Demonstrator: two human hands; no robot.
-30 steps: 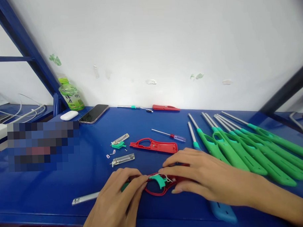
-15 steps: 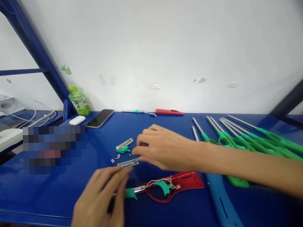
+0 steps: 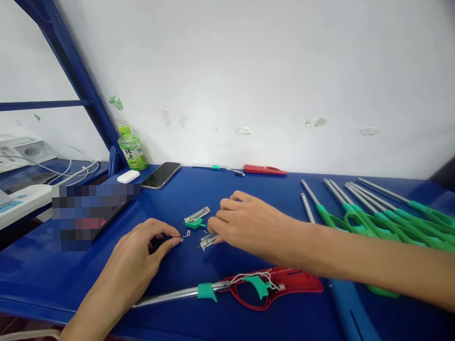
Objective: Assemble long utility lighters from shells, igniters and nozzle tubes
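Observation:
My left hand (image 3: 138, 248) pinches a tiny pale part (image 3: 182, 238) between thumb and fingertips at the tabletop; its kind is too small to make out. Beside it lies a small pinkish clip (image 3: 188, 233). My right hand (image 3: 246, 222) is closed on a clear lighter fuel tank (image 3: 206, 241), whose far end is hidden by the fingers. Behind them rest a second clear tank (image 3: 197, 215) and a green plastic piece (image 3: 194, 224). Nearer me is an opened gas lighter, its red half-shell (image 3: 300, 280) holding a green trigger (image 3: 259, 287), white wires and a metal tube (image 3: 172, 295).
Several green long-necked lighters (image 3: 386, 219) lie at the right, with a blue one (image 3: 350, 310) under my right forearm. Along the wall are a red shell (image 3: 265, 169) and a thin rod (image 3: 205, 167). A phone (image 3: 161, 176), white case (image 3: 128, 177) and bottle (image 3: 133, 151) stand back left.
My left hand has moved up and left from over the metal tube and now pinches the tiny part. My right hand has taken hold of the nearer clear tank, which has turned slightly.

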